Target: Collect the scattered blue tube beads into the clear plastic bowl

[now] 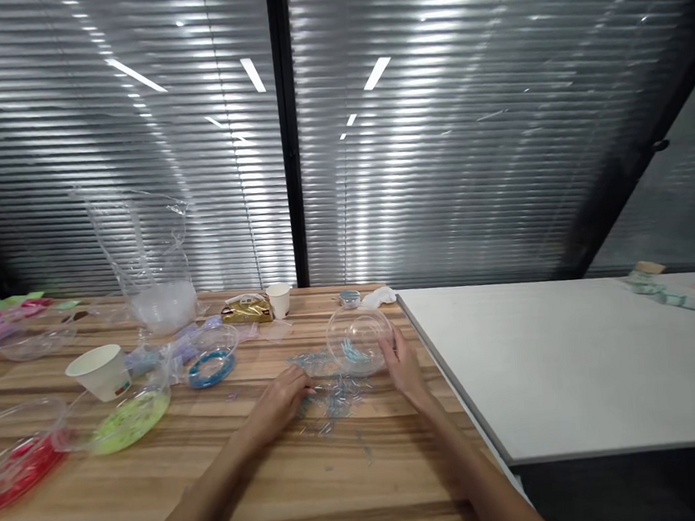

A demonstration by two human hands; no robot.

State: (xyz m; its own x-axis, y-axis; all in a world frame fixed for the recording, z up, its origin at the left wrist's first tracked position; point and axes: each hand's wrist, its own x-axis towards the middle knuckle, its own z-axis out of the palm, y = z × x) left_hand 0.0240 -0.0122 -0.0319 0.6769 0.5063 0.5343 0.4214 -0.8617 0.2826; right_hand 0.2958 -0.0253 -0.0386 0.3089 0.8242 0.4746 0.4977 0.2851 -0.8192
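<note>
My right hand (403, 363) grips the rim of a clear plastic bowl (363, 332) on its right side. The bowl is tilted, its opening turned partly towards me, and some pale blue thin pieces (354, 351) lie inside. Below and left of it, a loose scatter of small clear and bluish strips (338, 395) covers the wooden table (295, 492). At the left edge of that scatter is my left hand (283, 396), its fingers curled together low over the tabletop. Whatever its fingertips hold is too small to make out.
Clear bowls with blue pieces (211, 370), yellow-green pieces (131, 421) and red pieces (22, 471) stand to the left. Nearby are paper cups (98, 371), a clear plastic bag (160, 301), a gold packet (246, 310) and a small round tin (349, 298). A white table (564, 371) adjoins at right.
</note>
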